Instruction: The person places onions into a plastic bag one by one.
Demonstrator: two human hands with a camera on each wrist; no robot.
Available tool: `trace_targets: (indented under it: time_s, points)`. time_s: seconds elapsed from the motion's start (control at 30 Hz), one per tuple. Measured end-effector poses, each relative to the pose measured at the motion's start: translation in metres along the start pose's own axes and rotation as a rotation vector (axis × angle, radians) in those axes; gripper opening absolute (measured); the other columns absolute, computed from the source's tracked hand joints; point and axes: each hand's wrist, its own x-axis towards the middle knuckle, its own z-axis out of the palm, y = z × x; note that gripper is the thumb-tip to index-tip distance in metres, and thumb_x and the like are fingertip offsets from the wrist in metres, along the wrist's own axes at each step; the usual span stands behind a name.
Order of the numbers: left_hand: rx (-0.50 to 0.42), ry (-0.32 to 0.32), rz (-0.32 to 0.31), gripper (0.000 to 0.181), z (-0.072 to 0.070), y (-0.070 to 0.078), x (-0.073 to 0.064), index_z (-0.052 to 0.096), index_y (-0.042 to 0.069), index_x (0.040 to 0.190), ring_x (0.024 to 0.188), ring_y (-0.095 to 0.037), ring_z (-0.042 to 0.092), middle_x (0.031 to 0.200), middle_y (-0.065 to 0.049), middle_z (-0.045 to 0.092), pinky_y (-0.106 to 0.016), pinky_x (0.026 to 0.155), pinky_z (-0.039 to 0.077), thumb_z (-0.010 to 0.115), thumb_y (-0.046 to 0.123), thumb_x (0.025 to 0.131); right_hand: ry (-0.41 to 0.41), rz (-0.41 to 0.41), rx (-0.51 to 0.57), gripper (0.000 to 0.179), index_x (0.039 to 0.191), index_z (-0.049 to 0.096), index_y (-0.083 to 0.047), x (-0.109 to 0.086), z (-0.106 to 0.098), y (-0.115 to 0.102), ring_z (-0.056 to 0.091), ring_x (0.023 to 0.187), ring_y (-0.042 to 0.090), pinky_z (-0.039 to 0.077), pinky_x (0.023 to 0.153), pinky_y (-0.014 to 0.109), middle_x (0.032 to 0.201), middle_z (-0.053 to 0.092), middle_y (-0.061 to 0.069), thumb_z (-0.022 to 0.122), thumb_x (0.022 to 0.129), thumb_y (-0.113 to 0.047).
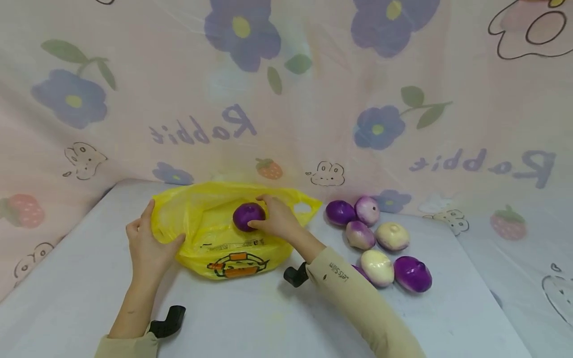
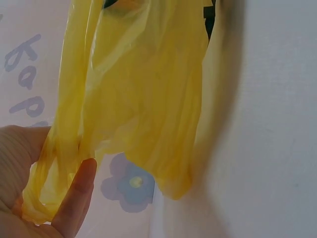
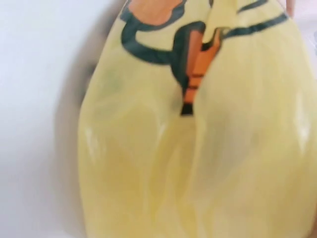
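A yellow plastic bag (image 1: pixel 243 258) with an orange and black print lies on the table with its mouth spread. My left hand (image 1: pixel 149 243) holds its left edge, thumb in front; in the left wrist view, the thumb and fingers (image 2: pixel 77 198) are around the yellow handle. At the bag's mouth, my right hand (image 1: pixel 279 219) grips a purple onion (image 1: pixel 248 217) between thumb and fingers. The right wrist view is filled by the printed side of the bag (image 3: pixel 198 148), which hides the onion and most of the right hand.
Right of the bag lie several more onions, among them a deep purple one (image 1: pixel 413 274), a pale one (image 1: pixel 377 267) and a purple-white one (image 1: pixel 360 235). The right forearm partly covers another purple onion. A patterned cloth (image 1: pixel 286 99) hangs behind the white table (image 1: pixel 250 318).
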Motion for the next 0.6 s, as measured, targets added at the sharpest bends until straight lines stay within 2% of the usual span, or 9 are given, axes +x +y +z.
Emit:
trace_targets:
  time_s: [0.17, 0.33, 0.6]
  points:
    - [0.001, 0.002, -0.005, 0.095, -0.001, -0.001, 0.001, 0.022, 0.016, 0.154, 0.117, -0.051, 0.036, 0.136, -0.031, 0.024, -0.061, 0.096, 0.036, 0.074, 0.002, 0.075, 0.024, -0.033, 0.136, 0.065, 0.138, 0.046, -0.006, -0.005, -0.009, 0.005, 0.057, 0.115, 0.032, 0.049, 0.096, 0.041, 0.132, 0.055, 0.019, 0.074, 0.084, -0.026]
    - [0.017, 0.016, -0.012, 0.095, -0.002, -0.002, 0.001, 0.022, 0.016, 0.153, 0.117, -0.05, 0.036, 0.135, -0.031, 0.025, -0.06, 0.098, 0.035, 0.074, 0.001, 0.075, 0.071, -0.08, 0.28, 0.06, 0.135, 0.049, -0.008, -0.011, -0.015, 0.013, 0.062, 0.108, 0.028, 0.053, 0.09, 0.034, 0.123, 0.061, 0.015, 0.074, 0.083, -0.027]
    - [0.014, 0.021, -0.002, 0.095, 0.0, -0.002, 0.0, 0.023, 0.014, 0.153, 0.117, -0.05, 0.036, 0.134, -0.031, 0.025, -0.06, 0.096, 0.035, 0.074, 0.0, 0.074, 0.214, -0.131, 0.349, 0.06, 0.134, 0.05, -0.009, -0.029, -0.025, 0.02, 0.063, 0.102, 0.025, 0.054, 0.085, 0.034, 0.114, 0.065, 0.008, 0.075, 0.082, -0.027]
